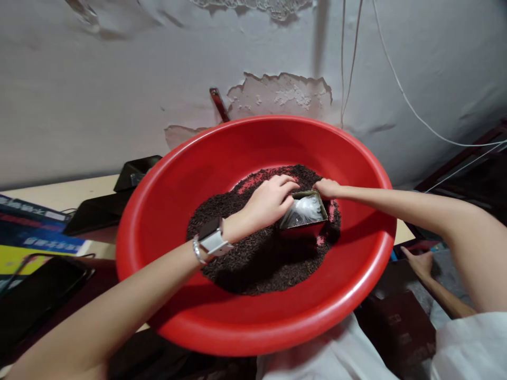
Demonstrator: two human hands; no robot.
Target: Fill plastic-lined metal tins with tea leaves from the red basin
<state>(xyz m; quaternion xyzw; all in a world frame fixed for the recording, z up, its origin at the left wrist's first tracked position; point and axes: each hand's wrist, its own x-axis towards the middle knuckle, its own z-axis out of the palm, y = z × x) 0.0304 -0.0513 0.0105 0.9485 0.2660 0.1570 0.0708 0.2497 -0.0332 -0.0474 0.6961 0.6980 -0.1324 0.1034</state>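
A rectangular metal tin point(303, 232) stands upright in the dark, dry loose leaves, which look like tea point(245, 264), inside a large red basin point(253, 330). Its top is uncovered, and a crumpled clear plastic bag point(307, 210) shows inside. My left hand point(273, 198) bends its fingers over the tin's left rim, thumb side against the edge. At the far right corner, my right hand point(327, 188) is closed on the tin, its fingertips partly hidden. A watch and a bracelet sit on my left wrist.
Black trays point(99, 214) and printed blue-yellow sheets point(35, 227) lie on a pale tabletop at left. Another person's hand point(420, 262) shows at lower right by a dark brown box point(400, 322). Behind rises a peeling wall point(119, 95) with hanging cables point(407, 100).
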